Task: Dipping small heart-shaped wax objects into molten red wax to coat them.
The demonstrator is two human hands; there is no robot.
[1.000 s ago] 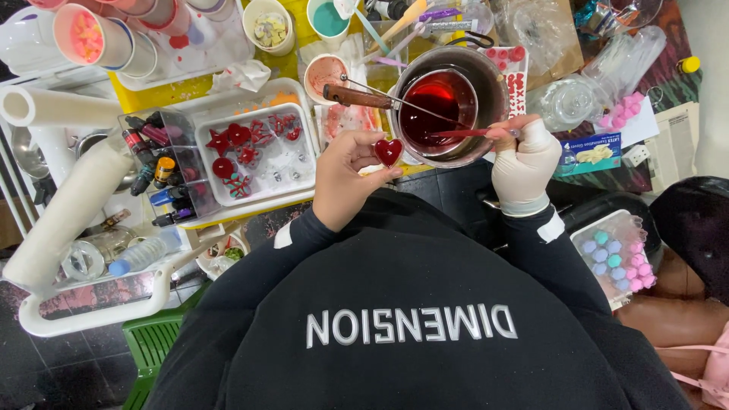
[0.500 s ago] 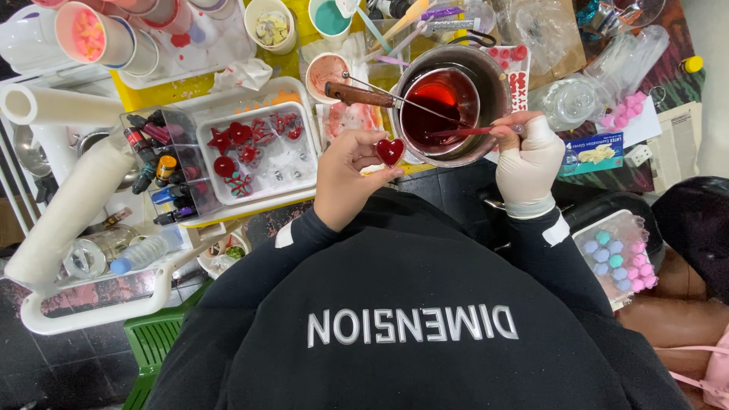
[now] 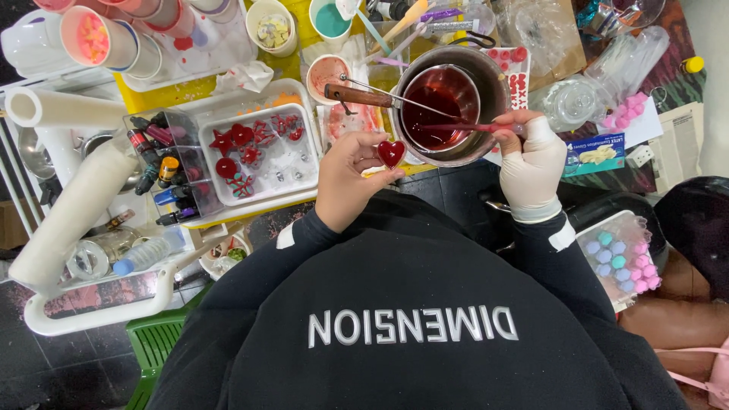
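Both hands work at the near edge of the crowded counter (image 3: 152, 95). Left hand (image 3: 345, 182), bare, pinches a small red heart (image 3: 391, 152) between thumb and fingertips, holding it up just near of the pot. Right hand (image 3: 531, 163), in a white glove, is closed round the end of a thin red stick (image 3: 463, 127) whose far end dips into the red liquid.

Largest on the left are two white rolls (image 3: 64, 209), one long and slanting, one shorter lying across the far side. Next comes the white tray (image 3: 258, 156), holding about six red shapes at its far left, with the right half bare. One metal pot (image 3: 448, 102) with a wooden handle (image 3: 357, 96) sits right of the tray, touching the counter's near edge. One clear box of pastel balls (image 3: 619, 258) lies near right, well apart from the pot. A row of small dark bottles (image 3: 163, 182) stands just left of the tray.

Open room is scarce: only the dark gap between counter edge and the person's black top (image 3: 410, 326).
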